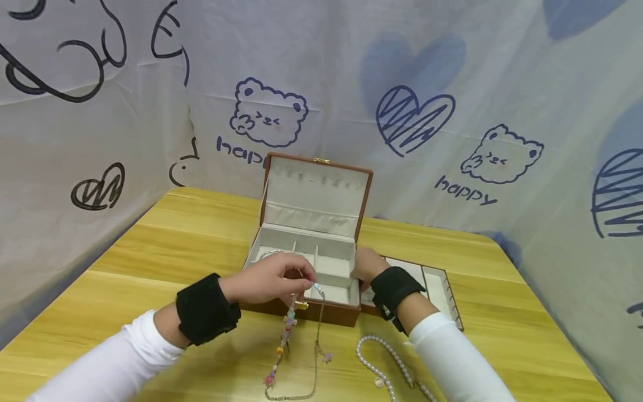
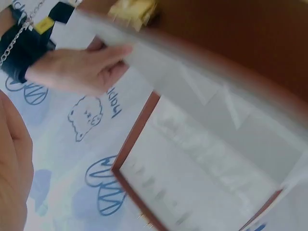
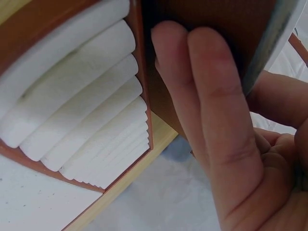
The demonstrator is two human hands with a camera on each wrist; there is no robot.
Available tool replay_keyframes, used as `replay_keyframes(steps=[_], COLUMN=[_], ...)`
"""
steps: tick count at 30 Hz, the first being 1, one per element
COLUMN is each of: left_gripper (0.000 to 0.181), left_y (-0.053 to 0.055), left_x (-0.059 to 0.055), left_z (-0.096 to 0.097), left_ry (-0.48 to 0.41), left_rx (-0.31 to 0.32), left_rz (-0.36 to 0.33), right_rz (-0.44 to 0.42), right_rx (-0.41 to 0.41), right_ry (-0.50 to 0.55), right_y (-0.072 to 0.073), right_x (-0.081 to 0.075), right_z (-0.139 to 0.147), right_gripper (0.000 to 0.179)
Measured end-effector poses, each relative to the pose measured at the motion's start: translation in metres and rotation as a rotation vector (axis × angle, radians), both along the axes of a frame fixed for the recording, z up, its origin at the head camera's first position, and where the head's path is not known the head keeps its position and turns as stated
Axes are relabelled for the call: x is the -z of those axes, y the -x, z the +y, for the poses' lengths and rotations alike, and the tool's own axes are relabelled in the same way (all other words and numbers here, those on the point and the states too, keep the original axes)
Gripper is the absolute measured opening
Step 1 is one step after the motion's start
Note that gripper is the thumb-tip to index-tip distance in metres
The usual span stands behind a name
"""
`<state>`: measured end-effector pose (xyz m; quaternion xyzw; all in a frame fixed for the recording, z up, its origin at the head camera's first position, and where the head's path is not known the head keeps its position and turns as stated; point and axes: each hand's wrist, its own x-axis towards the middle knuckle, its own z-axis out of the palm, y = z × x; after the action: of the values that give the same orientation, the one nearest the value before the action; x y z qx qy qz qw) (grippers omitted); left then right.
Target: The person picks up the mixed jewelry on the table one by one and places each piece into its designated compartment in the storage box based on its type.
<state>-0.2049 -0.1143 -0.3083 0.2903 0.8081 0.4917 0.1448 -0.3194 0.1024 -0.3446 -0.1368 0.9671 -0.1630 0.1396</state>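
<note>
A brown jewelry box (image 1: 331, 315) stands with its pale-lined lid (image 1: 316, 192) raised. Above its front edge my left hand (image 1: 276, 276) pinches a necklace of colourful beads and thin chain (image 1: 279, 352), which hangs down to the table in a loop. My right hand (image 1: 368, 263) grips the box's right side wall. In the right wrist view two fingers (image 3: 219, 91) press flat on the brown outside, with the thumb over the rim. A gold clasp (image 2: 134, 12) shows on the box front in the left wrist view.
Right of the box lies a brown-edged tray (image 1: 442, 296) with white ring rolls (image 3: 96, 72). A pearl necklace (image 1: 384, 349) lies on the wooden table (image 1: 201, 223) near my right forearm. Something silvery (image 1: 269, 254) sits in the box's left compartment. Printed cloth hangs behind.
</note>
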Motion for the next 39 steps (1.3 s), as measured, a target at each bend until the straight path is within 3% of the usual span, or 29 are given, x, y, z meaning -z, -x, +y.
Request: replay_keyframes(steps=[5, 12, 17, 23, 30, 39], left_gripper=[0.015, 0.015, 0.015, 0.016, 0.018, 0.019], left_y=[0.005, 0.007, 0.013, 0.027, 0.048, 0.084], left_x=[-0.025, -0.061, -0.087, -0.115, -0.133, -0.136], left_z=[0.001, 0.001, 0.002, 0.0, 0.001, 0.004], left_ry=[0.057, 0.089, 0.097, 0.107, 0.118, 0.146], left_rx=[0.015, 0.0, -0.042, -0.109, -0.177, -0.329], left_rz=[0.096, 0.171, 0.203, 0.253, 0.309, 0.347], right_rz=[-0.022, -0.021, 0.012, -0.012, -0.029, -0.001], right_rx=[0.016, 0.011, 0.0, 0.026, 0.035, 0.005], right_ry=[0.024, 0.035, -0.011, 0.022, 0.031, -0.001], right_y=[0.002, 0.003, 0.002, 0.001, 0.003, 0.001], right_x=[0.001, 0.002, 0.002, 0.0, 0.001, 0.001], right_z=[0.0, 0.001, 0.001, 0.0, 0.001, 0.004], right_gripper=[0.029, 0.032, 0.028, 0.027, 0.026, 0.019])
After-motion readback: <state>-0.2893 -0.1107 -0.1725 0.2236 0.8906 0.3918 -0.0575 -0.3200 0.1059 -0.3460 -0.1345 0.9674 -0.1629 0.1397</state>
